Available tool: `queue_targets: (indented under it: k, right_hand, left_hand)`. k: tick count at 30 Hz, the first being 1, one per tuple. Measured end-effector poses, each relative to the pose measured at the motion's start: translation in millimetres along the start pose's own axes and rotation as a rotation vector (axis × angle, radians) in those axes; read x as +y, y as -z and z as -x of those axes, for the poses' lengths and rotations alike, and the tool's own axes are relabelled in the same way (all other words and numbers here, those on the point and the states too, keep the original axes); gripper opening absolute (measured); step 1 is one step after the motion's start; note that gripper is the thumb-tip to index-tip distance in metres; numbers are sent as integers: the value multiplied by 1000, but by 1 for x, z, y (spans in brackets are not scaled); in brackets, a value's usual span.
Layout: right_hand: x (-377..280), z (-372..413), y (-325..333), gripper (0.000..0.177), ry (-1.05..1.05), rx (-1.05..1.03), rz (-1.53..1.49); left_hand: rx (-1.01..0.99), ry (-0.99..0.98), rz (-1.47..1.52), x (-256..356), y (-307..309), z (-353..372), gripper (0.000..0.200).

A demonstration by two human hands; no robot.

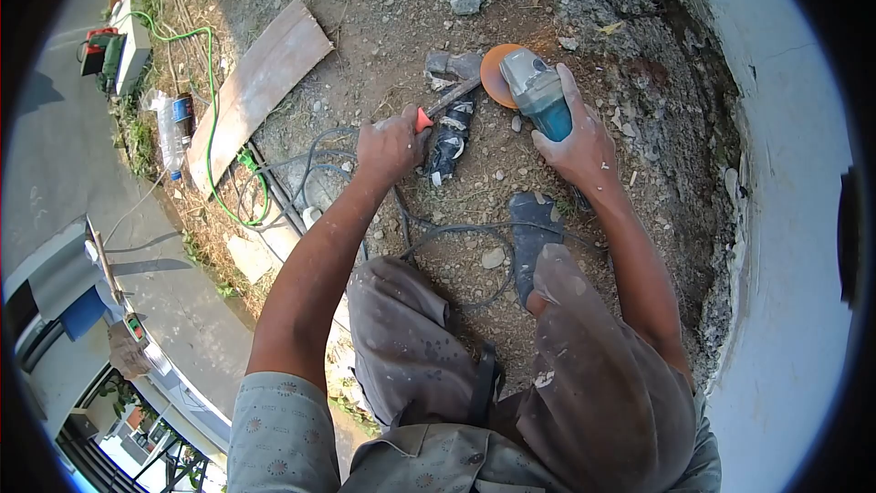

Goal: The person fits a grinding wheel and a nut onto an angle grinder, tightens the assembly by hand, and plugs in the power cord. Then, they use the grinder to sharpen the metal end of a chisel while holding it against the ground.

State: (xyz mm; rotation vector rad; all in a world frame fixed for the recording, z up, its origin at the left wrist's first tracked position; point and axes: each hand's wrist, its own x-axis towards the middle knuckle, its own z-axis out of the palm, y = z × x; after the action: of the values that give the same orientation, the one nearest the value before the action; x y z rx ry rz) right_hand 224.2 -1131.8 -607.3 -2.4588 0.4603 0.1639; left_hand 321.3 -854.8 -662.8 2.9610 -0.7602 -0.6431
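My right hand is wrapped round the teal body of an angle grinder, whose grey head carries an orange disc. Closed on the red handle of a chisel, my left hand points its long metal blade at the disc. The blade's tip meets the disc's left edge in this view, and faint orange specks show above the grinder head. Just under the blade, a black object wrapped in worn tape lies on the soil. Beyond it sits a dusty grey piece.
Grey cable loops over the ground by my boot. A wooden board lies at the left, crossed by a green cord. Bottles stand near the paved road. A white wall runs along the right.
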Motion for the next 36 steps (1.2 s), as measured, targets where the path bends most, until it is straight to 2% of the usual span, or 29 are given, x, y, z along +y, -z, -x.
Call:
queue_targets:
  k: [10,13,16,19,22,28,34,36]
  right_hand:
    - [-2,-1,-1,99,-21,-1,17]
    - [-1,0,-1,100,-10,13,11]
    - [0,0,-2,100,-18,2,8]
    - [1,-1,-2,101,-16,1,1]
    - [1,-1,-2,100,-7,13,9]
    - [2,-10,4,101,-63,-7,18]
    - [5,-19,12,101,-139,-9,6]
    - [6,-16,14,102,-125,-1,-9]
  left_hand:
    - [37,-18,-5,-1,-1,1,29]
    - [-102,36,25,0,4,-1,36]
    - [-124,42,26,1,7,-1,37]
    - [111,-44,12,-2,-6,1,29]
    - [117,-49,11,-5,-11,0,30]
    - [82,-37,0,-3,-7,1,31]
    - [-86,35,37,-1,1,-2,36]
    - [-76,30,39,-2,2,-1,37]
